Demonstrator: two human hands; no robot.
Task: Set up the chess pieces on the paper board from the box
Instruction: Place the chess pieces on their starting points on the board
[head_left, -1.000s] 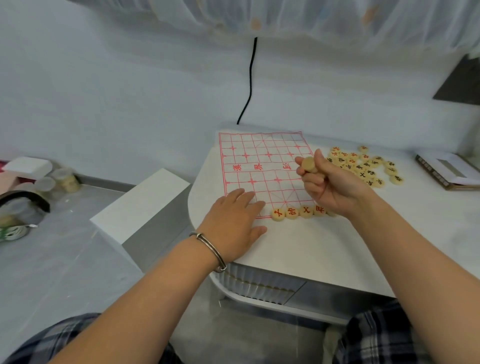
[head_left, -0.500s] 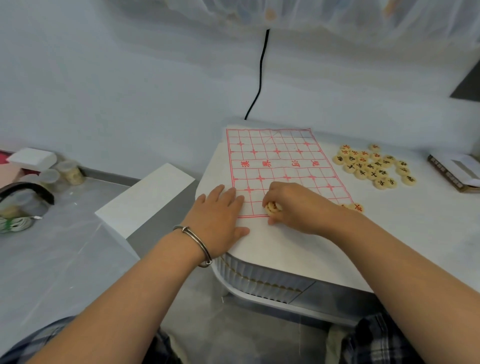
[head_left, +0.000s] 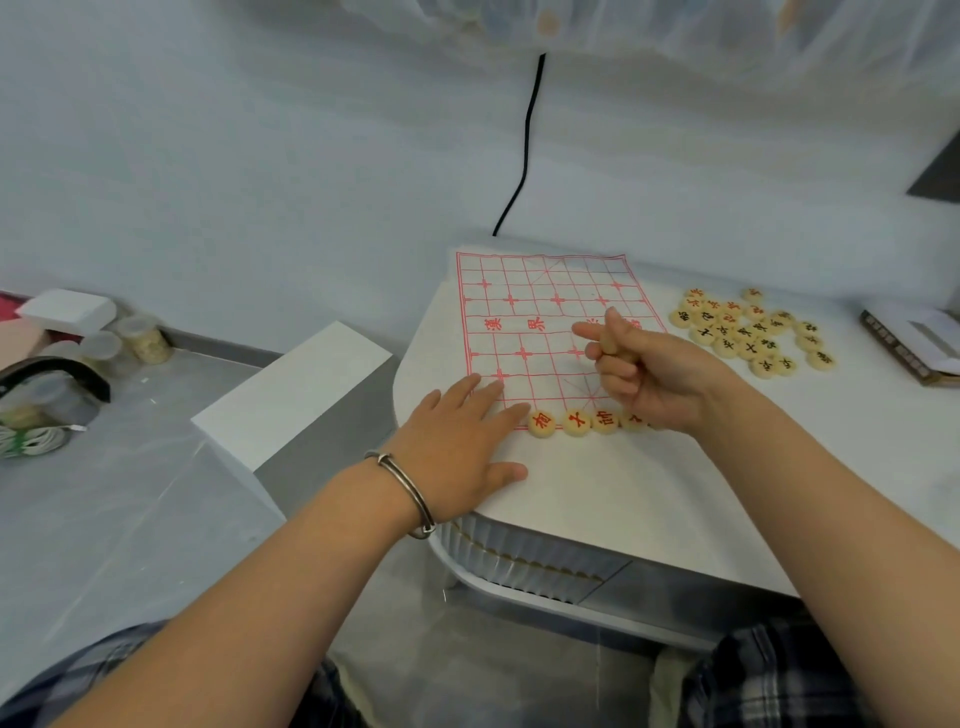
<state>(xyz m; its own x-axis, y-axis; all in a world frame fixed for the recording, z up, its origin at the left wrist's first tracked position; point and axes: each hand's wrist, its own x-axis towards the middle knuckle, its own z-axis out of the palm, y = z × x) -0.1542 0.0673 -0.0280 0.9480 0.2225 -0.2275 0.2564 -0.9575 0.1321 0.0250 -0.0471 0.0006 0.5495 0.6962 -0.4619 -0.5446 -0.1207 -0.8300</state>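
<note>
The paper board (head_left: 524, 312) with its red grid lies on the white table (head_left: 597, 499). Along its near edge stands a row of round wooden pieces with red characters (head_left: 576, 422); the right end of the row is hidden by my right hand. My left hand (head_left: 457, 441) lies flat on the board's near-left corner, fingers straight. My right hand (head_left: 654, 371) hovers above the board's near half with fingers curled around a tan chess piece (head_left: 627, 357), index finger sticking out to the left. Several loose pieces (head_left: 753, 332) lie in a pile right of the board.
The open chess box (head_left: 914, 338) sits at the table's far right. A black cable (head_left: 522, 156) hangs down the wall behind the board. A white block (head_left: 291, 395) stands left of the table, with jars and clutter (head_left: 104, 343) on the floor further left.
My right hand came down to the board's near edge, left a piece at the left end of the row, then rose up to the right. My left hand stayed on the board.
</note>
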